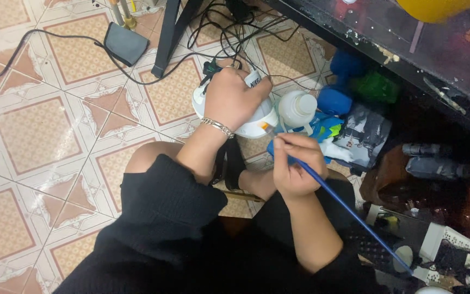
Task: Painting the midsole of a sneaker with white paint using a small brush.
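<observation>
Gripping a white sneaker (257,122) from above, the left hand (234,98) has its fingers curled down and clamped over the shoe's upper, so that only the toe, the heel edge and a strip of sole show around the knuckles. A silver chain bracelet (217,127) sits on that wrist, just behind the hand, and a black sleeve (164,201) is pushed up the forearm.

The right hand (295,166) has its fingers pinched together on a long blue paintbrush (349,209). The handle runs back from the fingers over the forearm, toward the lower right. The brush tip lies just ahead of the fingertips, right at the side of the sneaker; whether it touches the shoe I cannot tell.

Just beyond the right fingertips stands a white plastic bottle (296,109), close beside the sneaker. Further out from those fingers lie blue dumbbells (335,92), a green object (376,87) and a crumpled grey bag (365,133). Past the left knuckles, black cables (213,38) trail over the patterned tile floor (33,130), with a grey pedal-like block (125,43) well off to the left of the hand.
</observation>
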